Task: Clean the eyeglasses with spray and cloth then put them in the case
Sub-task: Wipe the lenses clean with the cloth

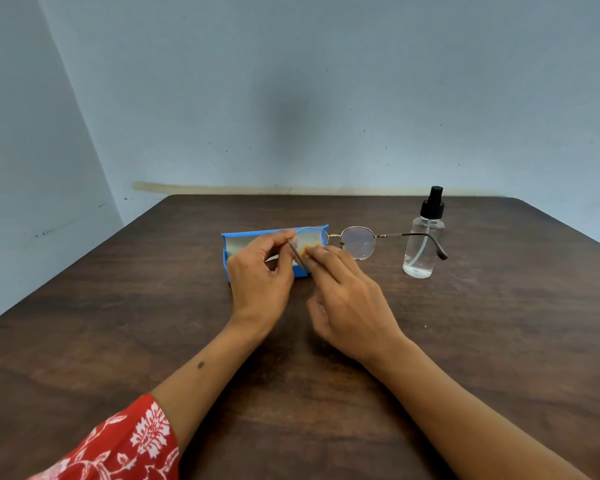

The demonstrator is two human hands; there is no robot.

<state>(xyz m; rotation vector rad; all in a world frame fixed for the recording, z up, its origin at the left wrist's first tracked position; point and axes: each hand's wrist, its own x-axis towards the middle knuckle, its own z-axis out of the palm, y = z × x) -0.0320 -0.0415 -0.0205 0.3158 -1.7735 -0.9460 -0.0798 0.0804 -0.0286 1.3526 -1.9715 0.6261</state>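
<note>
You had the eyeglasses (340,241) lifted off the table (499,323), held in the air just in front of the open blue case (253,242), with one temple arm stretched out to the right so that it crossed in front of the spray bottle (424,244) from this view. Your left hand (262,271) pinched the frame at its left end, thumb and forefinger curled onto the rim by the hinge, and that looked a sound grip for wiping: on metal, not on glass. Your right hand (347,299) pressed a small yellowish cloth (307,249) against the left lens with its fingertips; the hand was blurred, so I could not tell whether the thumb backed the cloth from behind the lens or hung free. To do this step well, I judged you needed the cloth on both faces of the lens at once, rubbing lightly in small circles, with the left pinch kept close to the lens being worked so the thin bridge took no twist. The right lens showed faint specks or droplets, so it probably wanted the same care next. The case lay well placed for stowing, and the sleeve (118,445) stayed clear of the work.
</note>
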